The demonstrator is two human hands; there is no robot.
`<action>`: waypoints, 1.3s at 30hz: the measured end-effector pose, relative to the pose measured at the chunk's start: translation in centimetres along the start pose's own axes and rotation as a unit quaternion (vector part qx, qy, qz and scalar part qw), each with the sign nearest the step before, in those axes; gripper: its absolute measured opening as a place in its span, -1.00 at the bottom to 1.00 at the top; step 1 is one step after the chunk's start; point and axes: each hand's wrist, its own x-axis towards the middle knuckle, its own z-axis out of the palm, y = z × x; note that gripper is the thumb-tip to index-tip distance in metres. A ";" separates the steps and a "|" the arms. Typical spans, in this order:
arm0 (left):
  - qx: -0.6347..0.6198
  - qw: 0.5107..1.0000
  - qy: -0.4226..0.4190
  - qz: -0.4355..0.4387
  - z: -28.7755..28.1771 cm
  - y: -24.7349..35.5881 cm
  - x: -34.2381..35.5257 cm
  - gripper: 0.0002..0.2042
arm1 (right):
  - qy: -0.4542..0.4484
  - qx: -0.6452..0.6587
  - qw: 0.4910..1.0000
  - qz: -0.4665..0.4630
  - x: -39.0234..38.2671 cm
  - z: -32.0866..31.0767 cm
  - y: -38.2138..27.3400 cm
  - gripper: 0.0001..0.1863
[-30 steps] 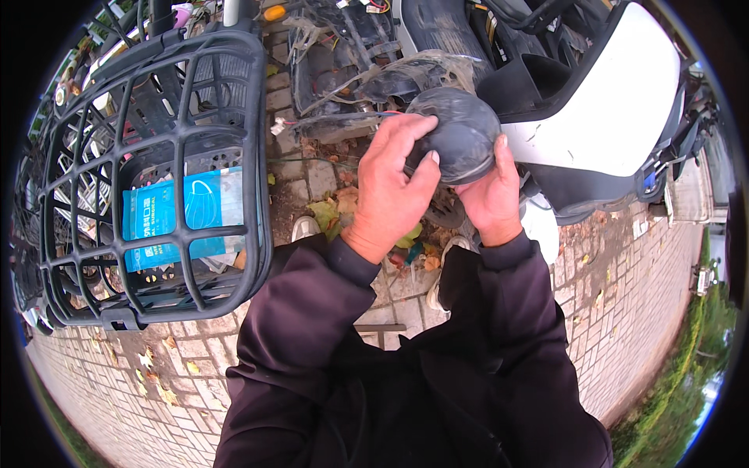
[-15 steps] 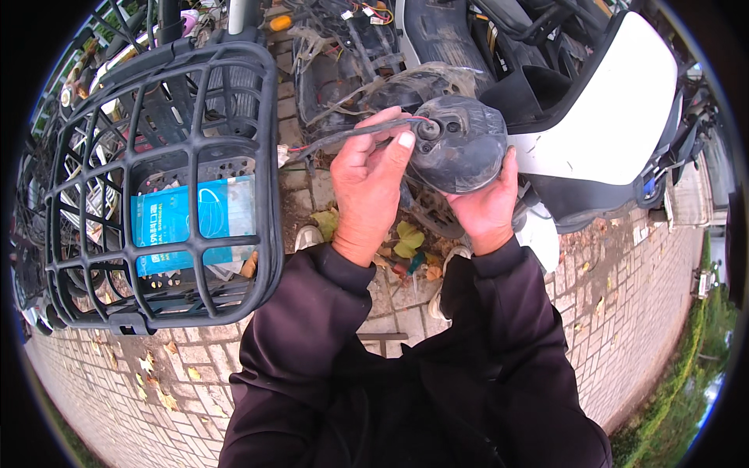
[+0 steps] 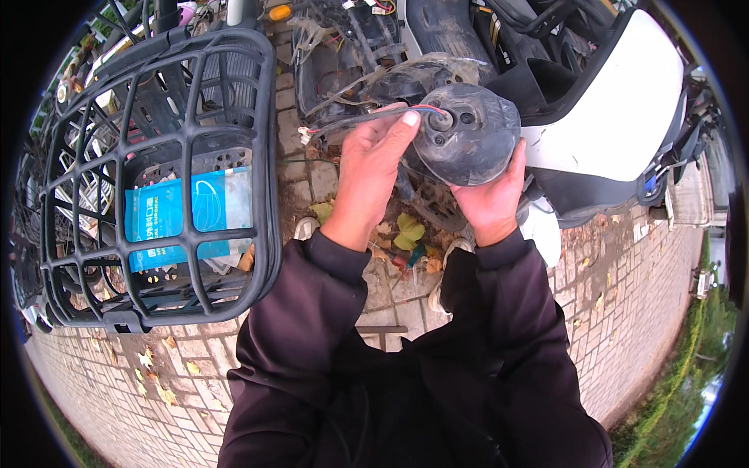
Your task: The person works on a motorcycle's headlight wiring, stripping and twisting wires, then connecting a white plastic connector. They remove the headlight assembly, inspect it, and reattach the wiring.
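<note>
Black housing roundish, socket side up, cable running left. Left hand pinches cable; right hand cups housing from below, gripping its edge.

One left hand, one right hand; one round black housing; one held cable — one white connector at its end; one basket; one blue packet; two pale shoes. Fallen leaves — perhaps a dozen or more, many too tiny to tell.
</note>
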 end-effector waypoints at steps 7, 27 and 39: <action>0.035 0.996 -0.023 -0.084 0.2 0.3 -0.2 -0.59 | -0.009 -0.003 1.000 -0.012 0.1 0.1 -0.1 -0.25; 0.001 0.998 -0.054 -0.018 0.4 -1.1 0.0 -0.48 | 0.009 -0.095 0.995 -0.033 0.9 -0.3 -0.7 -0.28; 0.108 0.984 -0.138 0.027 1.7 -0.9 -2.7 -0.45 | -0.015 0.056 0.998 -0.002 1.0 -2.5 -3.1 -0.48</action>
